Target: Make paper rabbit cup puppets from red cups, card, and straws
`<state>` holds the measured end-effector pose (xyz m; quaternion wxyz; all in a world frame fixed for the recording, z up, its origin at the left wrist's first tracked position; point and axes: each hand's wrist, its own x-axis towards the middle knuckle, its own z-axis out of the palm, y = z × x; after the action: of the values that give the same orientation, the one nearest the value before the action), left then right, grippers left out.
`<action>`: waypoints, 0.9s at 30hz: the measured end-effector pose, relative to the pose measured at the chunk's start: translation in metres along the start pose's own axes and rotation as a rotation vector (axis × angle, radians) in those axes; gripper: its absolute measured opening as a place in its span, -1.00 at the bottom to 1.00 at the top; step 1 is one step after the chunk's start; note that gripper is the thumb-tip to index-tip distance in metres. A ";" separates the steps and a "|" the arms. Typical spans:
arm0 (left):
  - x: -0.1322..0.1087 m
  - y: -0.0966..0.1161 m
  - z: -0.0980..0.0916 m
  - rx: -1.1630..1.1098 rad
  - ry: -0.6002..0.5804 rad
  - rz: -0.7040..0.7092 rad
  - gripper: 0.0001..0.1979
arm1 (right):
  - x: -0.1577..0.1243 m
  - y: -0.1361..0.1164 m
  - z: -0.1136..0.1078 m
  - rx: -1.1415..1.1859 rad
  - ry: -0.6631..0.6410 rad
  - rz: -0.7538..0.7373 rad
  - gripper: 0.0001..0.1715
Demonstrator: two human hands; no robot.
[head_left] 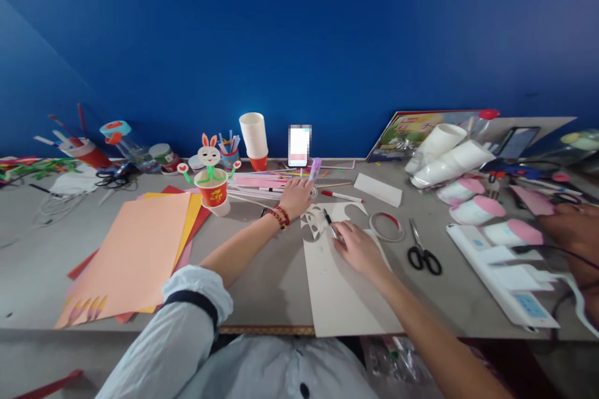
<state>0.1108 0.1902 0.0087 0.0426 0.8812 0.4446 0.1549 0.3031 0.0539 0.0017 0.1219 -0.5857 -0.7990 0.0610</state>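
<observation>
My left hand (297,196), with red beads at its wrist, reaches over the far side of the table. Its fingers are bent at the lower end of a purple translucent object (315,168), whose exact kind I cannot make out. Closer to me, my right hand (358,245) is closed on a black pen (327,217), pointing away over the white sheet (346,296). The sheet's far part has round cut-outs, and small white paper cut-outs (312,221) lie there. A red-and-white marker (341,196) rests just beyond the sheet.
Scissors (423,252), a tape roll (386,227) and a power strip (503,283) lie on the right. Coloured paper (135,249) and a rabbit-decorated cup (211,190) are on the left. A phone (299,146) stands against the blue wall, near stacked cups (253,135).
</observation>
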 end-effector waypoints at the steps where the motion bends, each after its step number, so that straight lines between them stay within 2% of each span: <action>1: 0.001 0.000 -0.001 -0.006 0.004 -0.001 -0.54 | -0.001 0.000 0.001 0.009 0.003 0.011 -0.65; 7: -0.004 0.010 0.001 -0.062 -0.019 0.058 -0.46 | -0.001 0.003 0.003 0.011 -0.003 0.091 -0.63; 12: 0.002 0.019 0.014 -0.054 -0.041 0.060 -0.51 | 0.000 -0.002 -0.001 -0.098 -0.040 0.169 -0.61; 16: 0.003 0.023 0.015 -0.043 -0.012 0.037 -0.55 | -0.002 -0.005 -0.003 -0.145 -0.072 0.174 -0.61; 21: -0.018 0.029 0.002 -0.047 0.002 0.068 -0.59 | -0.006 -0.005 -0.005 -0.161 -0.101 0.164 -0.64; 24: -0.035 0.029 -0.003 -0.052 -0.070 0.099 -0.51 | -0.002 0.002 -0.008 -0.172 -0.110 0.154 -0.63; 27: -0.045 0.027 -0.002 -0.064 -0.114 0.107 -0.58 | 0.011 0.016 -0.015 -0.204 -0.103 0.161 -0.60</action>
<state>0.1053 0.1381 0.0060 0.0877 0.9094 0.3883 0.1205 0.3186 0.0686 0.0132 0.0153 -0.6534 -0.7567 0.0187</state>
